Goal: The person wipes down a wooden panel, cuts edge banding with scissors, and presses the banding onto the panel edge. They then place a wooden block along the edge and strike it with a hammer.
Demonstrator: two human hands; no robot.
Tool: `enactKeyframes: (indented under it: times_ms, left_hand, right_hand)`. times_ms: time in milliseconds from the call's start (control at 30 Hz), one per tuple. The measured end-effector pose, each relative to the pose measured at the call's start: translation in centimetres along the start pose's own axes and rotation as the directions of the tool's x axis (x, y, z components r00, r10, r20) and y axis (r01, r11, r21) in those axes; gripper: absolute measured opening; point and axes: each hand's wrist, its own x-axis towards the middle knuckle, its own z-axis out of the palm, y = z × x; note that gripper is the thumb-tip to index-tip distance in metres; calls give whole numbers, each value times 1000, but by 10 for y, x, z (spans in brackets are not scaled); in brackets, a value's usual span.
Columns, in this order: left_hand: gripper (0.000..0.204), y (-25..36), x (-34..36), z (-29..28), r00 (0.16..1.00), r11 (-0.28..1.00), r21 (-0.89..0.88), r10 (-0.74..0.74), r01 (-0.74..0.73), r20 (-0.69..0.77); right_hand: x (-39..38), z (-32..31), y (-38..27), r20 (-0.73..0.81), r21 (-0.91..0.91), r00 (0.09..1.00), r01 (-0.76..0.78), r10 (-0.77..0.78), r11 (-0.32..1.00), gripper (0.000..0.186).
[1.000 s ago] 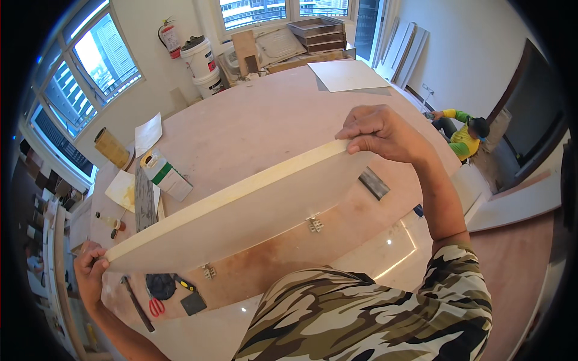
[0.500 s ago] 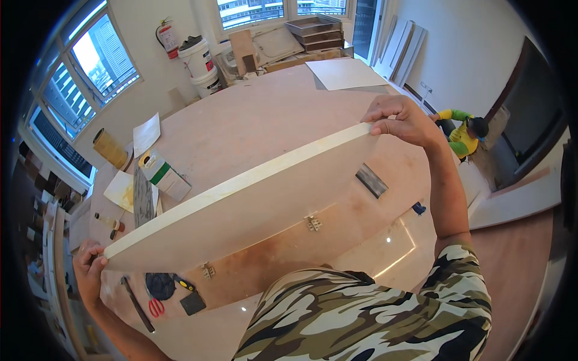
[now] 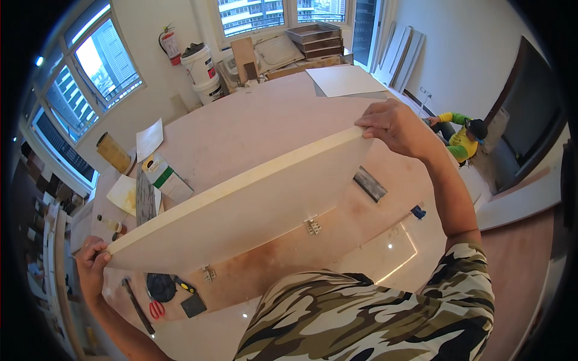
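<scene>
The board (image 3: pixel 241 207) is long, flat and pale, its broad near face plain and its narrow top edge cream-coloured. It is turned on edge over the table (image 3: pixel 253 114), held at its two ends, and slants from lower left to upper right (whether its bottom edge touches down is unclear).

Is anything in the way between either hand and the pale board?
Nothing visible is: the left hand grips the pale board at its left end, the right hand at its right end.
</scene>
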Motion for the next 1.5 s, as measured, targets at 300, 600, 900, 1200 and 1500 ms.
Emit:
enactKeyframes:
  times_ms: [300,600,900,1200,1500]
  left_hand:
    - [24,-4,-2,-4,999,999,-9,-34,34,7]
    - [24,8,-6,-6,997,997,-40,-71,71,-9]
    - [27,-2,-6,0,997,996,-43,-75,74,-31]
    - [27,1,9,8,998,999,25,-46,47,-35]
    - [26,-10,9,-12,996,982,178,-74,66,42]
  right_hand:
    - [-14,4,12,-94,-82,992,78,-85,994,35]
    - [-16,5,13,-109,6,992,67,-66,998,33]
    - [-13,14,13,-154,61,987,48,-38,997,26]
    - [-16,17,21,-221,-115,970,78,-103,990,24]
    - [-22,30,49,-138,-370,983,63,-122,927,25]
